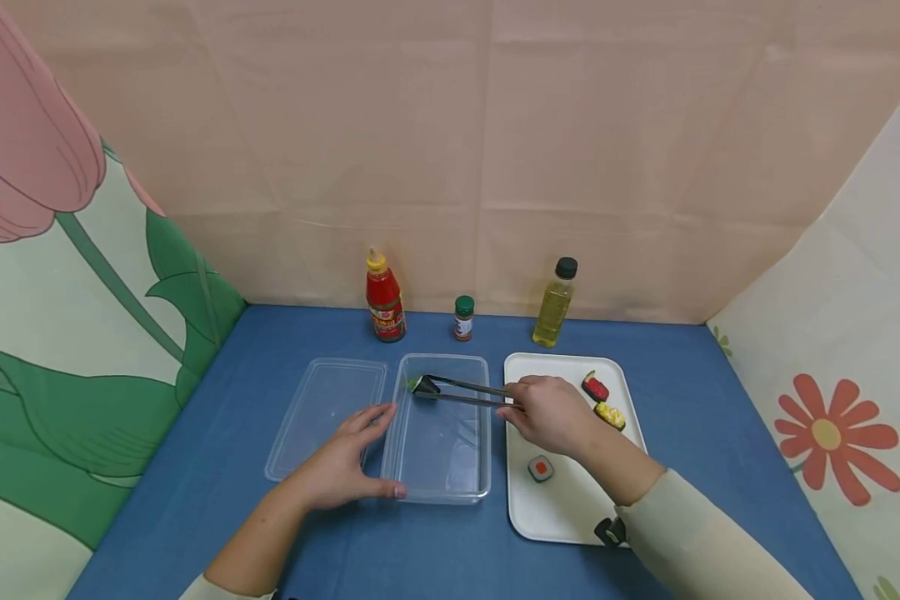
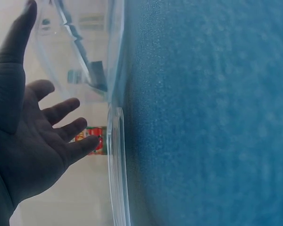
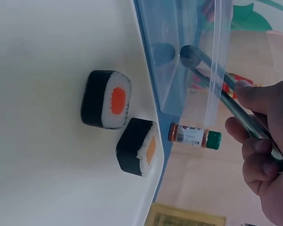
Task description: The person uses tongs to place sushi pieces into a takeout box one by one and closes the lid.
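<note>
My right hand (image 1: 551,414) holds a pair of metal tongs (image 1: 471,400), which reach left over a clear plastic container (image 1: 450,458). Between the tong tips is a dark-wrapped sushi piece (image 1: 423,385) with some green at its end, inside the container's outline near its far left side. My left hand (image 1: 341,467) has its fingers and thumb spread, the fingertips close by the container's left rim and the thumb at its near left corner. The left wrist view shows nothing in the left palm. Two sushi rolls, one with an orange centre (image 3: 118,101), lie on a white tray (image 3: 33,141).
A clear lid (image 1: 330,400) lies left of the container. On the tray are also a red-topped sushi (image 1: 595,386) and a yellow-topped sushi (image 1: 610,415). A red sauce bottle (image 1: 386,304), a green-capped jar (image 1: 463,318) and an oil bottle (image 1: 554,308) stand along the back.
</note>
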The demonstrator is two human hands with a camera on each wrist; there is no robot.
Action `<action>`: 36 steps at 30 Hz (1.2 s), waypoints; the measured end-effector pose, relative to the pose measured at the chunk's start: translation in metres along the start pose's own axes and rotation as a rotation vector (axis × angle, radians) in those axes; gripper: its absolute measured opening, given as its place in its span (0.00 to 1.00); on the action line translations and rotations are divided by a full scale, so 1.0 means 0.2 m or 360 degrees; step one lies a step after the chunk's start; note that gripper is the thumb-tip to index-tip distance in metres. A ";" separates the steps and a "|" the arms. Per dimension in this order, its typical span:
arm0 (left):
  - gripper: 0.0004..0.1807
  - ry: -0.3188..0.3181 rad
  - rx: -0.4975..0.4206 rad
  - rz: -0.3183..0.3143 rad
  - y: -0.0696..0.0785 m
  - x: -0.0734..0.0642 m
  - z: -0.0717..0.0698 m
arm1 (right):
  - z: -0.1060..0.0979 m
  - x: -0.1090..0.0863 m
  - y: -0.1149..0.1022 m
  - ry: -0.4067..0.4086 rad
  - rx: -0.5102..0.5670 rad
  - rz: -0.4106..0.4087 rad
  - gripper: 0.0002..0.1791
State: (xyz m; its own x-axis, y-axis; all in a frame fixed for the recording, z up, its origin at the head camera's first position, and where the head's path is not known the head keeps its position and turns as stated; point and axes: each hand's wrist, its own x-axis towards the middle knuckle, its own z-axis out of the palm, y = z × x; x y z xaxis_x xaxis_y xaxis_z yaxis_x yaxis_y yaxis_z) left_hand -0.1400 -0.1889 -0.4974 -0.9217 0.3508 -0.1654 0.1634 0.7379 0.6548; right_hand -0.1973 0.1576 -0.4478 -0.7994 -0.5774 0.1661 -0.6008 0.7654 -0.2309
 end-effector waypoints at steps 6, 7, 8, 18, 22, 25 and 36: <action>0.66 0.0000 0.0012 -0.0015 -0.01 0.00 0.00 | -0.01 0.02 -0.02 -0.0020 -0.0041 -0.0010 0.18; 0.66 -0.0001 0.0011 -0.0019 -0.01 0.00 0.00 | -0.01 0.02 -0.02 -0.0030 -0.0049 0.0001 0.19; 0.66 -0.0002 0.0009 -0.0025 -0.01 0.00 0.00 | -0.02 0.03 -0.02 -0.0039 -0.0056 0.0013 0.19; 0.67 0.0000 0.0008 -0.0027 0.00 0.00 0.00 | -0.04 -0.01 -0.02 -0.0045 -0.0056 0.0073 0.21; 0.67 0.0001 0.0014 -0.0021 -0.01 0.00 0.00 | -0.04 -0.05 0.00 0.0019 -0.0042 0.0072 0.21; 0.66 -0.0003 0.0008 -0.0018 -0.01 0.00 0.00 | -0.04 -0.08 0.02 0.0090 -0.0034 0.0087 0.23; 0.66 -0.0004 0.0011 -0.0006 -0.01 0.01 0.00 | -0.05 -0.22 0.12 0.0317 0.0093 0.0101 0.26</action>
State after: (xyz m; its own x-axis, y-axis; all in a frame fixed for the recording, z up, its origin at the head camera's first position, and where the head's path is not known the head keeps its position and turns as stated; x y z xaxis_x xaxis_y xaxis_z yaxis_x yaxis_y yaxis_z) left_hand -0.1416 -0.1892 -0.4989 -0.9215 0.3493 -0.1698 0.1620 0.7432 0.6492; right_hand -0.1766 0.2051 -0.4523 -0.8244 -0.4565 0.3345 -0.5525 0.7773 -0.3009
